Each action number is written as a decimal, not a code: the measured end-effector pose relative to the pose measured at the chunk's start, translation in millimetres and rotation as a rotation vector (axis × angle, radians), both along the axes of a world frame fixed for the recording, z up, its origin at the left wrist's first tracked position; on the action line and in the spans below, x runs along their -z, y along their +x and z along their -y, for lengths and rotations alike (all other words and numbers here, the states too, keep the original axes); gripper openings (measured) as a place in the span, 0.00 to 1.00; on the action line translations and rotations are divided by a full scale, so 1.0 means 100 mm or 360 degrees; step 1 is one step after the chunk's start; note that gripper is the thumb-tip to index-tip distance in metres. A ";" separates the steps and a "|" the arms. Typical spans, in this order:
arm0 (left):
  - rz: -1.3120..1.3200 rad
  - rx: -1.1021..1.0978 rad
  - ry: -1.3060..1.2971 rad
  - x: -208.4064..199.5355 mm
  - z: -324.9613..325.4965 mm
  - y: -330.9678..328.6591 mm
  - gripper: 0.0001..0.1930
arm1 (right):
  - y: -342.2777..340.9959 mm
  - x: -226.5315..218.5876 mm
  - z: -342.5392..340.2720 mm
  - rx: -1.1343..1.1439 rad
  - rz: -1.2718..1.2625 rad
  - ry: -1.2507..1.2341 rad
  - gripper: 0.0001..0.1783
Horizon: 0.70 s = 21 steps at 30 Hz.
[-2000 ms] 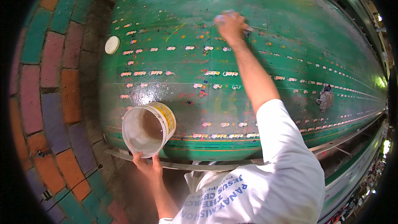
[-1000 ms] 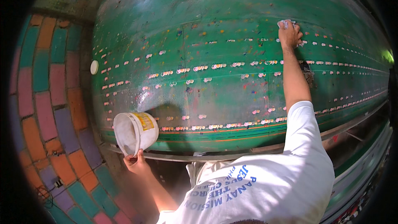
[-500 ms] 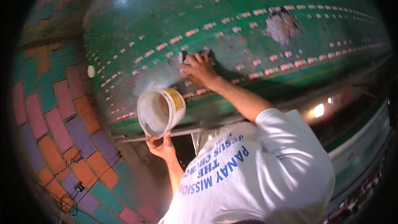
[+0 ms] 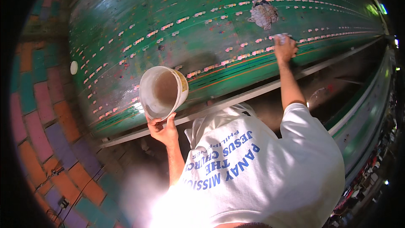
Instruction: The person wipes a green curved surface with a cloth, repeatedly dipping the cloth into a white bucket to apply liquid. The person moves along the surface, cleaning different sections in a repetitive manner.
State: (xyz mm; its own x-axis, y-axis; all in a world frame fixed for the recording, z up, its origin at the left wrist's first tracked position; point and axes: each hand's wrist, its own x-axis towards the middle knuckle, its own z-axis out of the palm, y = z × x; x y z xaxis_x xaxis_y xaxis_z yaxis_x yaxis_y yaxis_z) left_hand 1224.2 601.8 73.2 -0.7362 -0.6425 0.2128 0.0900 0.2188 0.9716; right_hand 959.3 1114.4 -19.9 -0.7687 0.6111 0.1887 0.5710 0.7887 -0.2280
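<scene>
My left hand (image 4: 163, 131) grips a white plastic bucket (image 4: 147, 95) low on its near side, thumb up and fingers beneath. The bucket leans with its mouth toward me; its inside looks cloudy and brownish, and a yellow label shows on its right side. My right hand (image 4: 287, 50) is stretched far to the right, fingers closed over a pale, crumpled cloth (image 4: 282, 38) on the long green table (image 4: 219, 76). Most of that cloth is hidden under the fingers. Just beyond it lies a separate heap of crumpled greyish cloth (image 4: 264, 14).
Rows of small pink-and-white printed patches (image 4: 198, 74) run along the tabletop. A pale rail (image 4: 236, 103) edges its near side. At far left lies a white oval piece (image 4: 74, 67). Coloured floor bricks (image 4: 46, 131) with a dark cord (image 4: 76, 198) are at left.
My right hand has swept far to the right along the table with the cloth. My left hand still holds the bucket, its mouth turned more toward me. The view has shifted.
</scene>
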 end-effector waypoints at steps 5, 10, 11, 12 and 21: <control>0.0030 0.0047 -0.0068 0.17 0.10 0.04 0.27 | 0.31 -0.07 1.06 -0.0855 -0.0241 -0.0014 0.25; 0.0121 0.0129 -0.0090 0.21 0.20 0.01 0.28 | 0.59 -0.14 2.16 -0.1427 -0.0334 -0.0227 0.24; 0.0085 0.0148 -0.0069 0.20 0.20 -0.01 0.28 | 0.61 -0.16 2.27 -0.1502 -0.0333 -0.0293 0.24; 0.0067 0.0110 -0.0065 0.18 0.18 -0.03 0.28 | 0.63 -0.18 2.35 -0.1490 -0.0284 -0.0308 0.24; 0.0167 -0.0093 -0.0155 -0.02 -0.40 -0.27 0.25 | 0.28 -0.18 1.13 -0.1533 -0.0283 -0.0392 0.22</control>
